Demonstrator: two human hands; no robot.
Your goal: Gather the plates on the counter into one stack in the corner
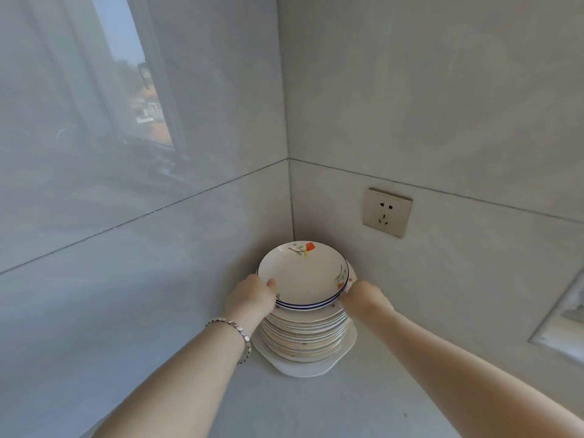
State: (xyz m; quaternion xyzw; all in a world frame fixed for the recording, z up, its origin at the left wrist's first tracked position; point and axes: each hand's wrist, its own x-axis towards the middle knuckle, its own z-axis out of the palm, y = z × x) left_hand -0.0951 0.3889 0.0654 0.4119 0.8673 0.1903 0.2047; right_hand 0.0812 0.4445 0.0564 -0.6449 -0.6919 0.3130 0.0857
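A tall stack of plates point(301, 335) stands in the corner of the grey counter, resting on a wide white plate point(343, 346) at the bottom. On top lie a few cream plates with blue rims and a red flower print point(303, 273). My left hand point(251, 298) grips the left edge of these top plates, thumb over the rim. My right hand point(363, 295) holds their right edge. The fingers under the plates are hidden.
Two grey tiled walls meet right behind the stack. A wall socket point(387, 212) sits on the right wall above the counter. A window point(136, 71) is at the upper left. A pale framed edge point(561, 320) shows at the far right.
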